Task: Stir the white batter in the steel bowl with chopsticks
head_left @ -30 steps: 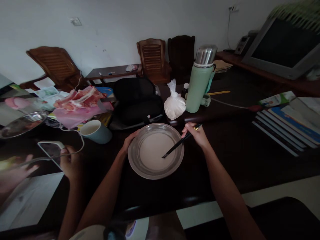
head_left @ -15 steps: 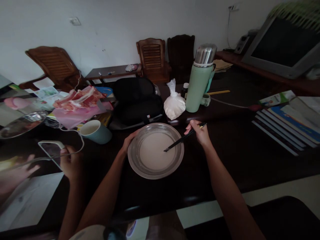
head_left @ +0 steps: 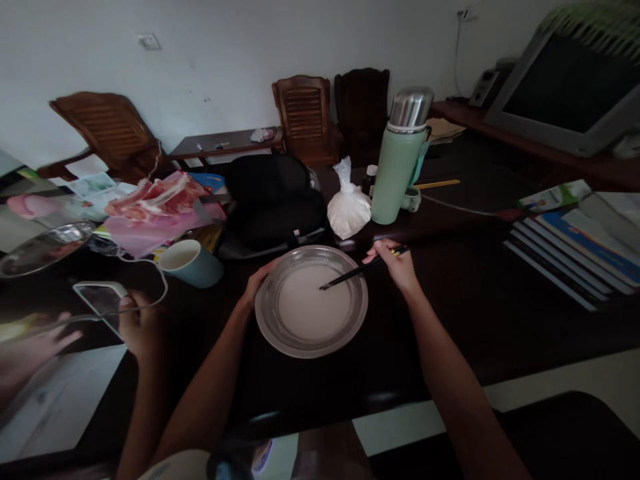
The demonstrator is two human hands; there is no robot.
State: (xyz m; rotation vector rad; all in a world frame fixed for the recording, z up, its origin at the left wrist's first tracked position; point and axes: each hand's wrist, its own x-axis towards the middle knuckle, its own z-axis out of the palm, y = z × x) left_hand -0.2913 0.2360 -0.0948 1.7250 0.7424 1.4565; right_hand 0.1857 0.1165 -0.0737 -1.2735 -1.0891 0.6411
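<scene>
A round metal bowl (head_left: 311, 349) with a milky, pale liquid (head_left: 310, 310) inside stands on the dark table before me. My left hand (head_left: 257, 283) grips its left side, most of the fingers hidden behind the rim. In my right hand (head_left: 396, 265), fingers closed, are black chopsticks (head_left: 353, 273) with gold bands. They slant down to the left over the bowl's right rim, tips in the liquid. Behind the bowl sits a knotted clear bag of white powder (head_left: 349, 212), beside a green thermos (head_left: 398, 173) with a steel cap.
At left, another person's hand (head_left: 140, 323) holds a white-edged phone (head_left: 103, 298) with a cable; a further hand (head_left: 37, 357) is blurred. A paper cup (head_left: 197, 267), raw meat (head_left: 160, 198), a metal basin (head_left: 50, 250) and a black case (head_left: 275, 213) lie beyond. Stacked books (head_left: 565, 260) are at right.
The chopstick tips have moved left and slightly away from me through the liquid. My right hand has shifted a little left. My left hand and the bowl stay in place.
</scene>
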